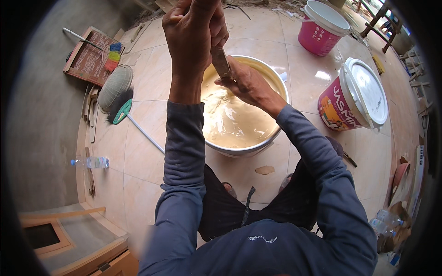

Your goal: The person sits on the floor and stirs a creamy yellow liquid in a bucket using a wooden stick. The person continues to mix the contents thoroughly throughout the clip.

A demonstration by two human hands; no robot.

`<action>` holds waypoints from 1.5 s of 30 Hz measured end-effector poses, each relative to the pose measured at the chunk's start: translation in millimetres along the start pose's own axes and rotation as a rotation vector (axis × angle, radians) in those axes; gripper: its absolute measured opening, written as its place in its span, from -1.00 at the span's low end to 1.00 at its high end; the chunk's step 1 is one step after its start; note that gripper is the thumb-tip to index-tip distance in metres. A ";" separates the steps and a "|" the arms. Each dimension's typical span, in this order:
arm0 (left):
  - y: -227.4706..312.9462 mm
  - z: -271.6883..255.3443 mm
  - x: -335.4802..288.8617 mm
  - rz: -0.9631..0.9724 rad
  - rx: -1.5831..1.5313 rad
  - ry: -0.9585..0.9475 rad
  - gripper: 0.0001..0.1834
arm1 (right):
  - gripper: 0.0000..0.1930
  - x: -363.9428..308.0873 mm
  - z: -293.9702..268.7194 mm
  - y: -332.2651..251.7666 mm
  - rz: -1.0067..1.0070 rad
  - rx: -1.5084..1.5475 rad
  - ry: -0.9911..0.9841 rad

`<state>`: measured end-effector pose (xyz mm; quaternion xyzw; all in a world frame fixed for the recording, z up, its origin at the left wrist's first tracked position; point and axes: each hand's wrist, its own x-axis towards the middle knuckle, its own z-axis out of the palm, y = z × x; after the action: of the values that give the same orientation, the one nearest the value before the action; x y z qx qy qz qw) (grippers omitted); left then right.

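A large bucket (246, 149) of creamy pale-yellow paint (237, 119) stands on the floor in front of my legs. Over it, both my hands grasp a flat wooden stick (220, 63). My left hand (193, 34) is closed in a fist around its upper part, at the top edge of the view. Lower down, my right hand (253, 85) grips the same stick above the bucket's opening. Where the stick meets the paint is hidden by my right hand. Swirls and ridges mark the paint's glossy surface.
At the right stand a lidded pink-and-white bucket (338, 103) and an uncovered pink one (317, 37). A broom (122, 112), a conical hat (115, 87) and a dustpan-like tray (90, 55) lie left, near a plastic bottle (96, 162). A flat scrap (264, 170) lies between my feet.
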<state>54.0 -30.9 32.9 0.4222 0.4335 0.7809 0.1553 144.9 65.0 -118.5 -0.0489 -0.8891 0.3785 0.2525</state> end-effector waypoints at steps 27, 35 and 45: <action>2.8 -39.2 10.7 0.088 -0.016 0.157 -0.45 | -0.69 30.9 7.4 -5.2 0.042 -0.012 -0.159; -20.5 -53.4 20.4 -0.110 -0.156 0.126 -0.43 | -0.72 11.9 -12.9 -9.6 0.083 -0.129 -0.235; 23.2 -27.5 -0.6 -0.104 0.019 0.017 -0.50 | -0.65 -10.2 20.0 -36.7 0.159 0.385 -0.311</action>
<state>35.4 -59.7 43.9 0.3939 0.4635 0.7711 0.1883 147.8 23.2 -108.8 -0.0110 -0.8223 0.5622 0.0871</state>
